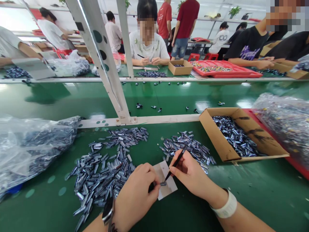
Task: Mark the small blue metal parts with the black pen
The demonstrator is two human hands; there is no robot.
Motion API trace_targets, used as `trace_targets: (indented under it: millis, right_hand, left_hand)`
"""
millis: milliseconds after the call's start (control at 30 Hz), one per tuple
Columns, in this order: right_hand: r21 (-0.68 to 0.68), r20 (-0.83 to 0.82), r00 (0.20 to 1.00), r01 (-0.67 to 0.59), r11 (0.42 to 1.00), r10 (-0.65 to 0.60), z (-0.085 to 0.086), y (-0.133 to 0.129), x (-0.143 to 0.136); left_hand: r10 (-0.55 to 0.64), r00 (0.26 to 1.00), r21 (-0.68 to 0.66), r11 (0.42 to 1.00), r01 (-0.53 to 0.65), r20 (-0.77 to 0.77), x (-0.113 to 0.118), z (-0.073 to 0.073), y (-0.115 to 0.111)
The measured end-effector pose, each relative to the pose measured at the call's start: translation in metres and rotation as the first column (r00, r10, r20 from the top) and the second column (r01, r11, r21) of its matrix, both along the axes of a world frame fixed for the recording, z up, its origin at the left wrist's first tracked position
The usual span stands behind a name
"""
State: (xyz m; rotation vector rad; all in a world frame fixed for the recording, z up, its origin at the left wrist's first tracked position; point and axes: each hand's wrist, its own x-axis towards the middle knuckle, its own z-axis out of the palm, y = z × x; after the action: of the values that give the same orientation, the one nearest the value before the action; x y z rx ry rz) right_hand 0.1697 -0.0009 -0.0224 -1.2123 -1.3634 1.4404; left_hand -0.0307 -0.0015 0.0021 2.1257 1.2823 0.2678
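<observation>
My left hand (140, 190) is closed, pinching a small dark glossy piece (163, 183) between thumb and fingertips over a pale card (162, 170). In my right hand (189, 174) is a slim black pointed tool (177, 162), gripped like a pen. Its tip comes down at the piece; whether it touches cannot be told. Beside my left hand spreads a large heap of similar dark elongated pieces (103, 174). Another pile (188, 145) of them lies just beyond my right hand.
An open cardboard box (211, 138) with many dark pieces stands at right, near a clear bag (287, 129) on a red tray (299, 166). At left lies another filled plastic bag (31, 151). A white post (106, 64) rises from the rail (166, 119). A co-worker (148, 48) sits opposite.
</observation>
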Motion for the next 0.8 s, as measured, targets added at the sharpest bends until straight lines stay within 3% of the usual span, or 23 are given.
trace_targets:
  millis: [800]
  right_hand:
    - [0.101,0.088,0.996,-0.042,0.994,0.033,-0.0024,-0.0025,0.0034]
  left_hand:
    - [-0.036,0.999,0.035,0.999,0.036,-0.012,-0.0005,0.001,-0.002]
